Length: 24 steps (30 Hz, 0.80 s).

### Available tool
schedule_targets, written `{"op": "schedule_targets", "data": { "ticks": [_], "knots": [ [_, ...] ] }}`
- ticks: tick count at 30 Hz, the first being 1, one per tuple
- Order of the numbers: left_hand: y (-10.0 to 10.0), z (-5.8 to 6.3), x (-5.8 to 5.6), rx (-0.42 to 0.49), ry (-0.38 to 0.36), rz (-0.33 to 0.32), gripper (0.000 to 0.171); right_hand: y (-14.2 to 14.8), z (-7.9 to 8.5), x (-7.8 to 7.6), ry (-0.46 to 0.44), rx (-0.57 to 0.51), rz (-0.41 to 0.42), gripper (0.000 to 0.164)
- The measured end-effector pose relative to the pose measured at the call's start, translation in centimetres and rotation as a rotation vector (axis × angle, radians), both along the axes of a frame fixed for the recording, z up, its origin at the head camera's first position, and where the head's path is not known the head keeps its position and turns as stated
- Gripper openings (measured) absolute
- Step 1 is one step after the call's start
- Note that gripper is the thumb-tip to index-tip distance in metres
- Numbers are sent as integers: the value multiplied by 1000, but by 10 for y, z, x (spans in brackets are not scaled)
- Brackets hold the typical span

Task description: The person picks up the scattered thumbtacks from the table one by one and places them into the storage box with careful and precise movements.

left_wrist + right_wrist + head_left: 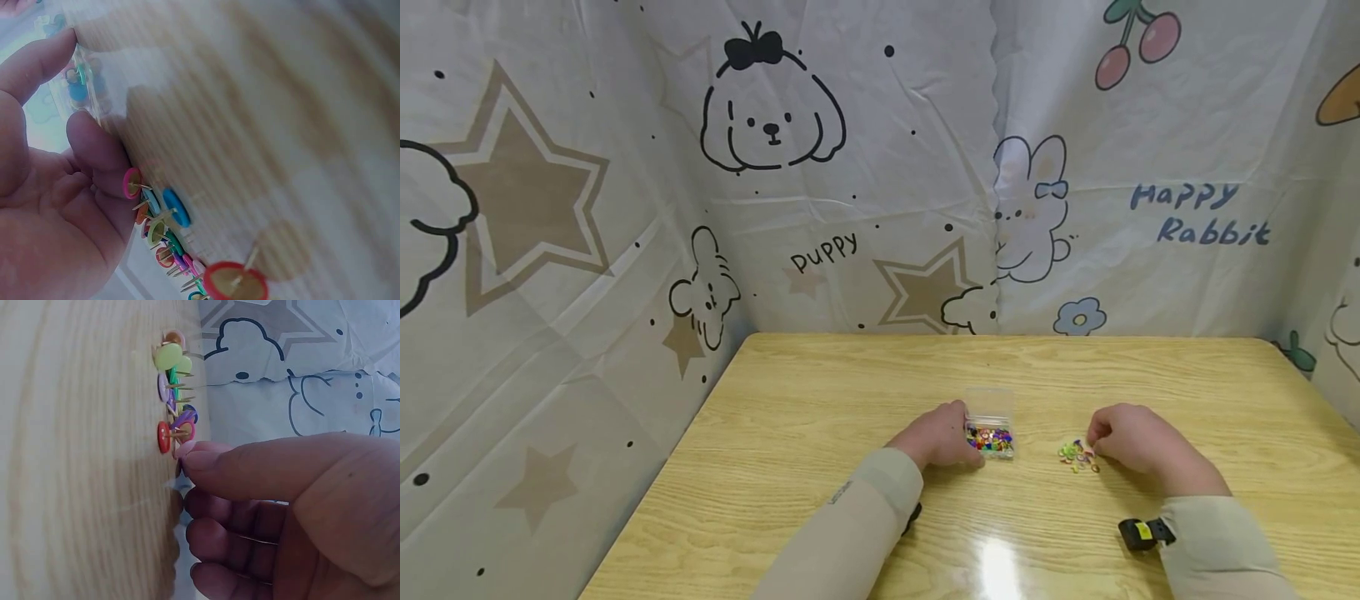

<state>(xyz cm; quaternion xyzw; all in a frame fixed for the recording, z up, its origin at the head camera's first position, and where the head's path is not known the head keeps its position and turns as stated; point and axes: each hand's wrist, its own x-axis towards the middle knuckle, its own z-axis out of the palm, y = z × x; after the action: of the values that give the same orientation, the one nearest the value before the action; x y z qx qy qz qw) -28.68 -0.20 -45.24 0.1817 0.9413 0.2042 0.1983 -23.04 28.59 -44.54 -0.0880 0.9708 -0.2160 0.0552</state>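
Note:
A small clear plastic box [997,455] with its lid raised holds many colourful thumbtacks [988,438]. My left hand [942,436] grips the box from its left side, index finger near the back and thumb by the front corner. In the left wrist view the thumb and a finger of that hand [56,194] reach to the box wall. To the right of the box lies a loose pile of thumbtacks [1075,454]. At the pile's right edge, my right hand [1135,437] pinches a pink thumbtack [185,449] between thumb and index finger; its other fingers are curled.
Both hands work over a light wooden table [820,383]. A printed white curtain [880,150] hangs along its back and left side. A black wrist camera [1138,534] is strapped to the right wrist.

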Motion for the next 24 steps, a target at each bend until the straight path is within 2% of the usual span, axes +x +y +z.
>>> {"op": "schedule_targets", "data": {
  "ticks": [6, 12, 16, 24],
  "knots": [
    [1, -1, 0, -11, 2, 1, 52, -9, 0, -1, 25, 17, 5, 11],
    [1, -1, 0, -16, 4, 0, 53, -38, 6, -1, 23, -5, 27, 11],
    [1, -1, 0, -13, 4, -7, 54, -58, 8, -1, 67, 10, 45, 11],
    [1, 0, -1, -3, 2, -10, 53, -86, 1, -5, 172, -14, 168, 16]
  ]
}}
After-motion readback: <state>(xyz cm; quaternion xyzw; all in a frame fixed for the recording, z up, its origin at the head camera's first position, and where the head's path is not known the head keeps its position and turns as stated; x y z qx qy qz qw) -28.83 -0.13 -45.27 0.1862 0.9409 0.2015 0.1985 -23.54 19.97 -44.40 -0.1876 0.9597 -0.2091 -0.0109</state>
